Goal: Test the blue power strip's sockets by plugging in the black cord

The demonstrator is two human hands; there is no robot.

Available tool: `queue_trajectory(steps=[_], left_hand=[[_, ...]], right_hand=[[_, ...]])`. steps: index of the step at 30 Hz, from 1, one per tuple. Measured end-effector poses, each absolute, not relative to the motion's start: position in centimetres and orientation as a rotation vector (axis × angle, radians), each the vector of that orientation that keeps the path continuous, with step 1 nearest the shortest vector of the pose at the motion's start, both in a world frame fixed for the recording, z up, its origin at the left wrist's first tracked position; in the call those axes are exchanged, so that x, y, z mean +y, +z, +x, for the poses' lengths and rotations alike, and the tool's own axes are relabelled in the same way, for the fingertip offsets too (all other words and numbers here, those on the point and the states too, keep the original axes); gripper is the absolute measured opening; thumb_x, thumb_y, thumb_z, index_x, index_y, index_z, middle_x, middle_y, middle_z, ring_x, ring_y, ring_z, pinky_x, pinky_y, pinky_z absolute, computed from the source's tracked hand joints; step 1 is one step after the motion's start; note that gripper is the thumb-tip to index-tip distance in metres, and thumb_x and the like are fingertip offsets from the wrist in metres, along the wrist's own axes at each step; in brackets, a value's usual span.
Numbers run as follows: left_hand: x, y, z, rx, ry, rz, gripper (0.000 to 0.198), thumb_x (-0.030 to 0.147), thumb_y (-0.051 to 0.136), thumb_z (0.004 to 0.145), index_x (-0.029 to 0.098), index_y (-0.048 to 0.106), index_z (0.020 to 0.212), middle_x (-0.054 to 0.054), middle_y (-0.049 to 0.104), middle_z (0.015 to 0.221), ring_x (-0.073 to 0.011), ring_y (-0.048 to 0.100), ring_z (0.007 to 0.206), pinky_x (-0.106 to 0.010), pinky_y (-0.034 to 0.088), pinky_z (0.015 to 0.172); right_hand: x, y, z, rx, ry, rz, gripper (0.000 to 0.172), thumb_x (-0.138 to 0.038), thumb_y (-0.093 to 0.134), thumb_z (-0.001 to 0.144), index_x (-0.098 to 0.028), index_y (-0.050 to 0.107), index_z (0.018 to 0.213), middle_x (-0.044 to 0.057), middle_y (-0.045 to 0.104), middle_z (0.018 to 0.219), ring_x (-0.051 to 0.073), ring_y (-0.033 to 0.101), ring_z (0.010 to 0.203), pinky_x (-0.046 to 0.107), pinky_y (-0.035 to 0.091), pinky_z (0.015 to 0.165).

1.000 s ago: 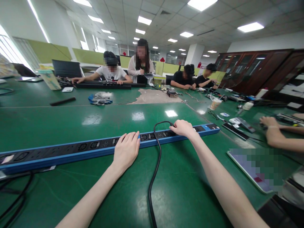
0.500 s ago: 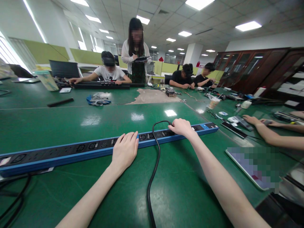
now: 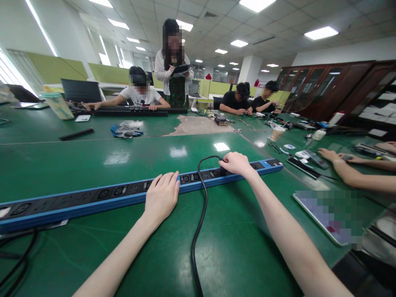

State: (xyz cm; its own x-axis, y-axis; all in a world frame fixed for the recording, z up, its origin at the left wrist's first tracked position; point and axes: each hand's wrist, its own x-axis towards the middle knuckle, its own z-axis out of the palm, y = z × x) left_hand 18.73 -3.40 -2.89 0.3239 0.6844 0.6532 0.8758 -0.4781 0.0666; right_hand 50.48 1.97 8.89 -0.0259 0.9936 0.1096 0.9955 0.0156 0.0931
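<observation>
I see a long blue and black power strip (image 3: 102, 194) lying on the shiny green table (image 3: 154, 264). Its sockets face up, and its long side runs across, slanting a little, with the right end farther off. The left hand (image 3: 162, 194) lies over its middle, fingers close together; I can't tell if it grips. Farther right along the strip, the right hand (image 3: 236, 163) pinches the end of a black cord (image 3: 193, 251). Past them are crumpled gloves (image 3: 126, 130), a standing person (image 3: 176, 82), a brown cupboard (image 3: 324, 84) and bright ceiling lights (image 3: 321, 33).
</observation>
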Motion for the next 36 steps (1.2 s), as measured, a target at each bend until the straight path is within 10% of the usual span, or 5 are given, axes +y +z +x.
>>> queue_trajectory(steps=[11,16,23,30,36], left_hand=[[-3.3,-3.1,18.6,-1.369,-0.912,-2.288,0.05,0.032,0.038,0.109,0.018,0.06,0.152,-0.016,0.07,0.142,-0.0301,0.065,0.132,-0.052,0.041,0.12],[-3.3,-3.0,18.6,-1.385,-0.873,-2.291,0.049,0.032,0.038,0.11,0.017,0.061,0.15,-0.015,0.069,0.143,-0.0301,0.065,0.132,-0.052,0.041,0.12],[-3.4,-2.9,18.7,-1.399,-0.874,-2.296,0.048,0.031,0.039,0.109,0.016,0.062,0.149,-0.015,0.069,0.144,-0.0302,0.064,0.132,-0.05,0.039,0.121],[-3.4,-3.0,18.7,-1.382,-0.894,-2.3,0.049,0.031,0.039,0.109,0.017,0.062,0.15,-0.015,0.069,0.144,-0.0305,0.064,0.133,-0.051,0.04,0.121],[-3.3,-3.1,18.6,-1.36,-0.923,-2.291,0.049,0.032,0.039,0.108,0.02,0.061,0.151,-0.015,0.07,0.142,-0.0306,0.065,0.131,-0.052,0.041,0.12]], right_hand=[[1.2,12.5,55.7,-2.252,-0.083,-2.052,0.048,-0.062,0.056,0.099,-0.021,0.076,0.083,0.009,0.078,0.086,0.024,0.071,0.085,0.028,0.047,0.073],[1.0,12.2,59.9,-2.095,0.541,-1.919,0.041,-0.058,0.068,0.095,-0.018,0.072,0.102,0.007,0.077,0.074,0.019,0.071,0.063,0.028,0.055,0.064],[0.0,12.1,63.1,-1.821,1.105,-1.822,0.056,-0.047,0.088,0.081,-0.017,0.065,0.123,0.01,0.08,0.088,0.022,0.079,0.08,0.034,0.066,0.076],[-1.3,12.0,64.1,-1.671,1.205,-1.787,0.048,-0.049,0.079,0.089,-0.02,0.065,0.125,0.013,0.08,0.103,0.025,0.079,0.098,0.034,0.067,0.081],[0.7,9.9,64.2,-1.709,0.986,-1.934,0.05,-0.066,0.073,0.09,-0.02,0.062,0.106,0.008,0.076,0.085,0.019,0.074,0.075,0.027,0.059,0.064]])
